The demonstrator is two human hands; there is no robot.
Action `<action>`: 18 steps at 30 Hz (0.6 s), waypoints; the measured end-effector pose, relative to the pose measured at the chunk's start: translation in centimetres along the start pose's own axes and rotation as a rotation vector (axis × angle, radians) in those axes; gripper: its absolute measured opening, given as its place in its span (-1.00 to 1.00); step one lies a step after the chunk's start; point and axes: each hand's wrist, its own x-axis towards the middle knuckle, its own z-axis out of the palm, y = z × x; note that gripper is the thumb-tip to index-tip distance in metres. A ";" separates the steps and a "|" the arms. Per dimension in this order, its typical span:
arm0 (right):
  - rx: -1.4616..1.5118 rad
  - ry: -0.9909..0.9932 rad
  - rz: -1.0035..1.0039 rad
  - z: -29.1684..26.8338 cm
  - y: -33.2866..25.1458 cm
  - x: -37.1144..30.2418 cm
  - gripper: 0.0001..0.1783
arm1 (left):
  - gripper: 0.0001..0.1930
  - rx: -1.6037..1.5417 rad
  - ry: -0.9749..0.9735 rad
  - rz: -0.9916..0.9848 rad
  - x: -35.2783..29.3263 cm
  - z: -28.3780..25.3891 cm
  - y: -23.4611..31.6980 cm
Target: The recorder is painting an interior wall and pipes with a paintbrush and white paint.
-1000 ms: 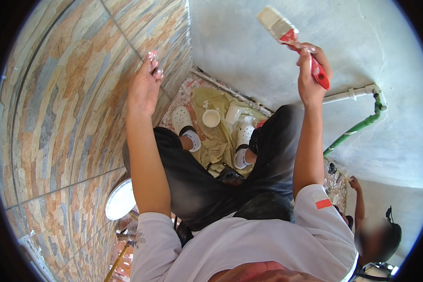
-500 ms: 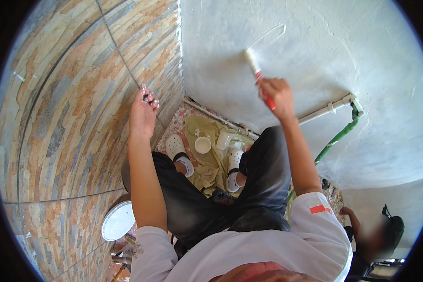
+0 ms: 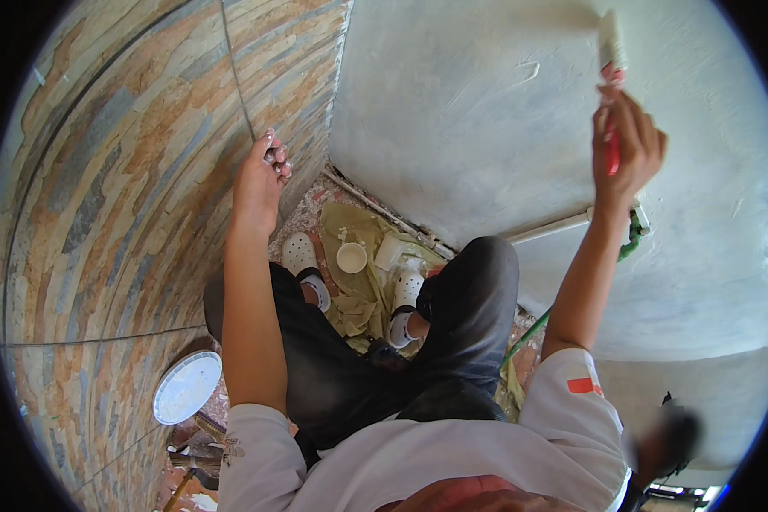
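Observation:
My right hand [image 3: 627,145] is raised and grips the red handle of a paintbrush [image 3: 610,55]. Its pale bristles point up against the grey plastered wall [image 3: 469,111]. My left hand [image 3: 260,175] rests flat on the stone-patterned tile wall [image 3: 119,188], fingers bent near a grout line, holding nothing. Below, my dark trousers and white clogs [image 3: 300,254] stand on a yellowish drop sheet [image 3: 358,290].
A small white cup [image 3: 351,257] and a white container [image 3: 391,251] sit on the sheet between my feet. A white bucket lid [image 3: 186,386] lies by the tile wall. A white pipe [image 3: 546,227] and a green hose [image 3: 630,243] run along the plastered wall. A blurred dark object is at lower right.
My right hand swung the paintbrush left across the plastered wall, then back right and upward. My left hand stayed pressed on the tile wall.

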 end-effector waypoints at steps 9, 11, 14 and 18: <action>0.405 -0.562 -0.176 7.5 -10.1 -17.3 -0.77 | -0.78 0.054 0.052 -0.028 -0.6 1.5 -0.7; 0.475 -0.645 -0.175 7.5 -10.8 -16.1 -0.78 | -0.78 0.054 0.042 -0.030 -0.5 1.3 -1.0; 0.272 -0.445 -0.196 6.1 -7.5 -9.0 -0.82 | -0.78 0.068 0.038 -0.034 -0.4 0.7 -1.1; 0.144 -0.080 -0.094 3.5 -3.6 0.0 -0.81 | -0.79 0.073 0.002 0.018 0.0 0.8 -0.2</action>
